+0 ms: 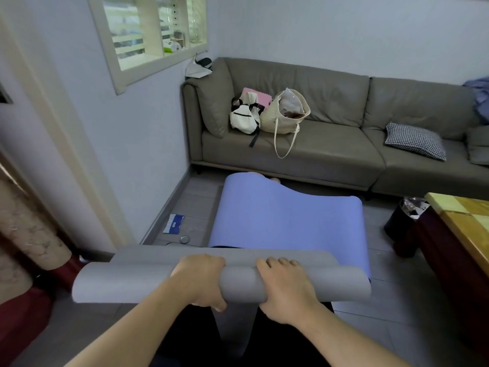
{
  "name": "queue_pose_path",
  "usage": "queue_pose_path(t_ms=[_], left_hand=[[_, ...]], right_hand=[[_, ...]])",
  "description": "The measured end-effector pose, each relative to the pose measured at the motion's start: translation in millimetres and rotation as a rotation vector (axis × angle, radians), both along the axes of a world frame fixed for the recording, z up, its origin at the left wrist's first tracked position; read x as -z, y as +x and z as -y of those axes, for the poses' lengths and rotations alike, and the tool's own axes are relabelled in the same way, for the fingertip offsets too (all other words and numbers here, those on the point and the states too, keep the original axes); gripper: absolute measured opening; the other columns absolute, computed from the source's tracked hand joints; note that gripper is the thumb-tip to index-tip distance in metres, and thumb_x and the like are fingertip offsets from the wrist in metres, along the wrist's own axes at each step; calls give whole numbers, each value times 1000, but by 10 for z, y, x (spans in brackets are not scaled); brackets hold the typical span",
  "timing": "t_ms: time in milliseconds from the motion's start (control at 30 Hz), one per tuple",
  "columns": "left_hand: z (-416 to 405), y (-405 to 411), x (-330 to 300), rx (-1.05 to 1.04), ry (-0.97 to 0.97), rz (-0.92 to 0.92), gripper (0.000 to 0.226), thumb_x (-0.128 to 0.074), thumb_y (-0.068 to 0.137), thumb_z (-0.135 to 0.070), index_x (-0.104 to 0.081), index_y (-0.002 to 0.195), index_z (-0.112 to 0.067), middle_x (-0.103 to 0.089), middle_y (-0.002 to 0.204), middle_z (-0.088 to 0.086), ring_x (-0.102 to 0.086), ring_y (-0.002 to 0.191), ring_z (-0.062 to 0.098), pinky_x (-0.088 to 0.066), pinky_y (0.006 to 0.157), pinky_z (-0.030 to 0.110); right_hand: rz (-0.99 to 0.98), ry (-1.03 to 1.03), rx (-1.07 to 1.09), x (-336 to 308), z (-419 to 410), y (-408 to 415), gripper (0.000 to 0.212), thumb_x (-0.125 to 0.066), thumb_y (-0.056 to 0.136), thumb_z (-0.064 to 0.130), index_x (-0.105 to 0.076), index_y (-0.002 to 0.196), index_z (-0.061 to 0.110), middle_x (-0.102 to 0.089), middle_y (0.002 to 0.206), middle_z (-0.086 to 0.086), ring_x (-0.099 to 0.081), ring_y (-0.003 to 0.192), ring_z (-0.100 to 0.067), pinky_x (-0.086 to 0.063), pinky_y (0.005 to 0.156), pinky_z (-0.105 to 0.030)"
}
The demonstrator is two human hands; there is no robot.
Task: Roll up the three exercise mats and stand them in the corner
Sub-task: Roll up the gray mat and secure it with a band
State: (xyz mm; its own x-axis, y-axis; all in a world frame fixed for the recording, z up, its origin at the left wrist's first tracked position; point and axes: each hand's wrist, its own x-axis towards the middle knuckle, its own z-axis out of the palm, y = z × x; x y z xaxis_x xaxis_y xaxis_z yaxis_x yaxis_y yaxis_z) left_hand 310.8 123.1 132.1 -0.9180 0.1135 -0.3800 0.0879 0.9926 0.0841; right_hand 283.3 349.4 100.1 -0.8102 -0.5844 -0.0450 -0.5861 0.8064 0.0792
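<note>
Both the left hand (199,280) and right hand (284,286) are gripping the grey mat (132,283) mid-roll, so its unheld ends risk telescoping loose.

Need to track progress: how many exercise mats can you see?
2. A grey mat, partly rolled, is under both hands; a blue mat lies unrolled on the floor beyond it. A third may be hidden.

left hand (201,280) and right hand (284,287) side by side, fingers curled
</note>
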Motion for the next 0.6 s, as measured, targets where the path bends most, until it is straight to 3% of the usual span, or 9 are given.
queue_pose_path(t_ms=[200,600], left_hand=[[-102,210,262,-26,-165,-291,57,-70,76,-46,-46,124,-25,-58,122,-2,-57,112,24,-42,94,36],[-101,181,252,-37,-129,-296,57,-70,74,-50,-46,121,-26,-59,121,-4,-58,112,22,-44,93,36]], right_hand=[[85,-1,5,-151,63,-62,50,-74,74,35,-49,116,23,-62,108,-2,-60,96,-30,-42,78,-41],[43,17,39,-53,56,-30,59,-75,71,35,-50,122,22,-62,115,-4,-60,104,-31,-43,85,-43]])
